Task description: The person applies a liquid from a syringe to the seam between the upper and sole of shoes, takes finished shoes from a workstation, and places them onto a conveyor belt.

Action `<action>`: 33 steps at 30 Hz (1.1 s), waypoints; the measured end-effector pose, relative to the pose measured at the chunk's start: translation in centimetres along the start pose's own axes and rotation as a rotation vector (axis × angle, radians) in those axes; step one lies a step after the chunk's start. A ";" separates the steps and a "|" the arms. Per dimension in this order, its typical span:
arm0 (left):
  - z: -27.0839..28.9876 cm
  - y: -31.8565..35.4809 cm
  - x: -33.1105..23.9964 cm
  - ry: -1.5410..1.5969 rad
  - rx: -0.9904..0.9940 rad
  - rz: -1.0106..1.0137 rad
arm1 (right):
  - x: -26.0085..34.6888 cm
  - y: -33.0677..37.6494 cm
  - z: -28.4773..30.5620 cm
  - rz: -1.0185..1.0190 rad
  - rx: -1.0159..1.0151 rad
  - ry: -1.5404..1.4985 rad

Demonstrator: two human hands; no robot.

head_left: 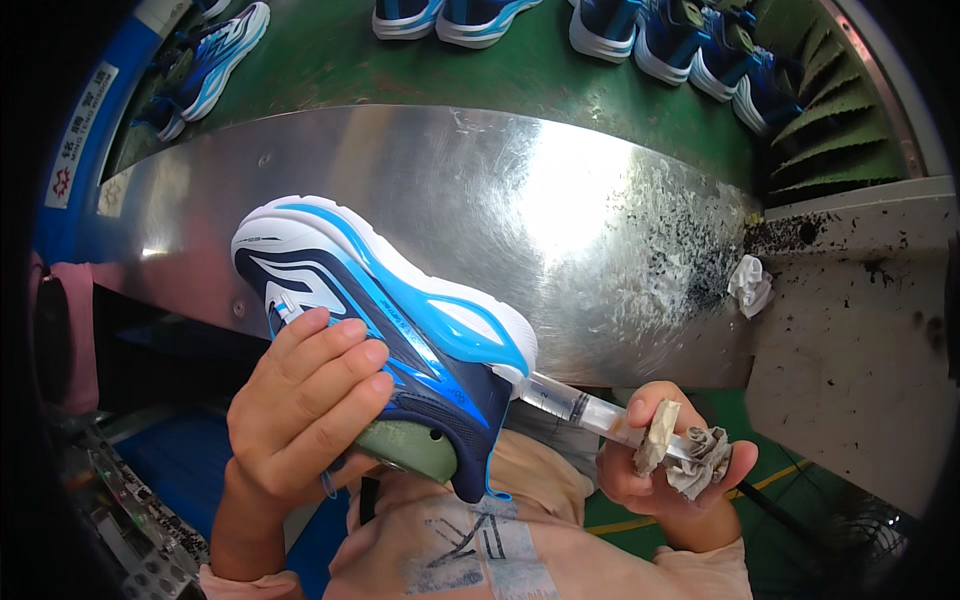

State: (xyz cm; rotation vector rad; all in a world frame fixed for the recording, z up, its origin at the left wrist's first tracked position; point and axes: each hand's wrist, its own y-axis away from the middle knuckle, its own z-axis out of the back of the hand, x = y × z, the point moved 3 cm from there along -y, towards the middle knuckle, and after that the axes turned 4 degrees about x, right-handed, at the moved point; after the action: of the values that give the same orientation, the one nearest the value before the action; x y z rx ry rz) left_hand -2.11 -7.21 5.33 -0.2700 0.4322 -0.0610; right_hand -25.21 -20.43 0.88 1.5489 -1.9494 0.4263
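A navy, blue and white running shoe [400, 310] lies on its side in the air, its white sole facing away from me. My left hand [305, 405] is closed around its upper from the near side. Inside the shoe's opening shows a green shoe last [415, 448]. My right hand [665, 465] grips a clear plastic syringe [585, 408] whose flange and plunger end are wrapped in crumpled tape. The syringe's tip meets the shoe at the heel, by the edge of the sole; the exact contact spot is too small to make out.
Beyond the shoe runs a shiny metal ledge [400, 150], smeared with dark and white residue at right. A crumpled white wad [750, 286] sits by the grey metal panel [860, 300]. Several similar shoes [665, 40] stand on the green conveyor belt [400, 75], another shoe [215, 65] at far left.
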 end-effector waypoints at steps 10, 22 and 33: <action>0.2 -1.7 -0.2 -0.018 0.051 0.008 | -1.6 0.8 1.6 0.147 0.041 -0.183; 0.5 -5.9 -0.1 -0.113 0.215 -0.047 | -2.8 1.5 0.5 0.095 -0.174 -0.163; -1.5 -10.0 -2.1 -0.304 0.372 -0.092 | -3.6 1.2 1.1 0.387 -0.145 -0.203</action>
State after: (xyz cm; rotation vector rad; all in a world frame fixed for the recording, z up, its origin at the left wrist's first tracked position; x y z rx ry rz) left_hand -4.71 -16.99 7.58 0.0684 0.1008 -0.1851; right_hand -26.11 -18.00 -2.11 1.1605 -2.3912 0.2840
